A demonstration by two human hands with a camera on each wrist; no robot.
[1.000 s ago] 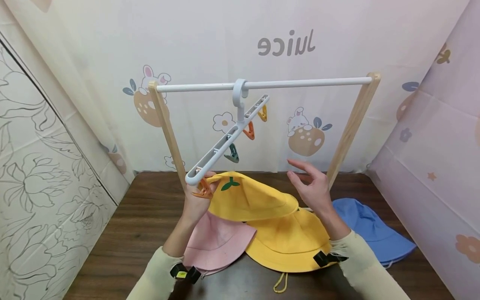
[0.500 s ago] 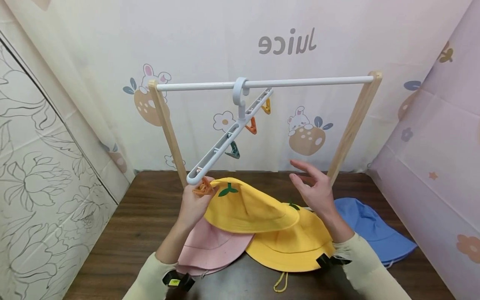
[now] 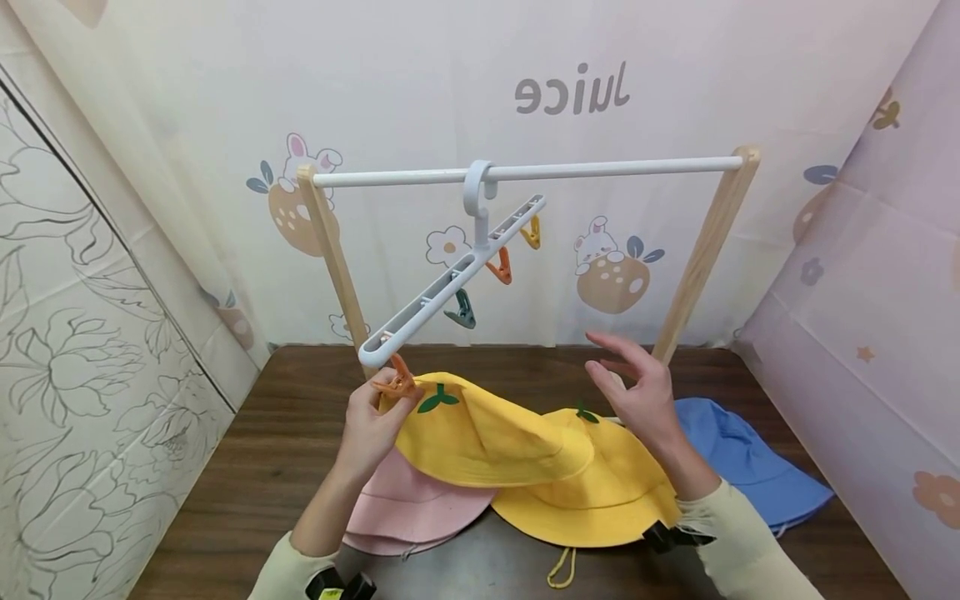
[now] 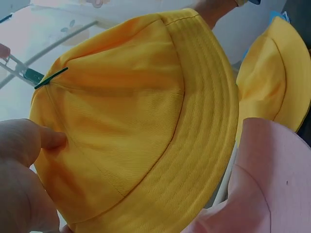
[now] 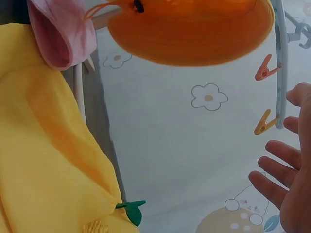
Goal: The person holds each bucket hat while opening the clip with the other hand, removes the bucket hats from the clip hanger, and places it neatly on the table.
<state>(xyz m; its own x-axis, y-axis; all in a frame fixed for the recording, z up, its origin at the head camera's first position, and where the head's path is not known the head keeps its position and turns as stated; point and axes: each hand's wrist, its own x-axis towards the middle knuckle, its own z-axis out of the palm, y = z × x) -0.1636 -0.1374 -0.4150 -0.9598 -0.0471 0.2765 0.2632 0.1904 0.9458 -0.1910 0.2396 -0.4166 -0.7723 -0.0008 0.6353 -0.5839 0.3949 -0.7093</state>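
My left hand [image 3: 371,425] pinches a yellow bucket hat [image 3: 480,437] by its crown, close to a green sprout trim. In the left wrist view the thumb presses on the hat's [image 4: 126,111] cloth. Right at the fingertips is an orange clip [image 3: 398,381], on the near end of a white clip hanger [image 3: 420,318]. The hat hangs tilted, its brim toward the right. My right hand [image 3: 637,387] is held in the air right of the hat, fingers spread and relaxed, touching nothing. The right wrist view shows the hanger's far clips near those fingers.
The hanger hooks over the white bar [image 3: 600,171] of a wooden-legged rack. A green clip [image 3: 462,310] and further clips hang along it. On the brown table [image 3: 247,492] lie a second yellow hat [image 3: 600,492], a pink hat [image 3: 420,508] and a blue hat [image 3: 742,450].
The left hand and the held yellow hat have come down and slightly left. The hanger's near end has swung left with them. The right hand has shifted slightly right and down, still relaxed.
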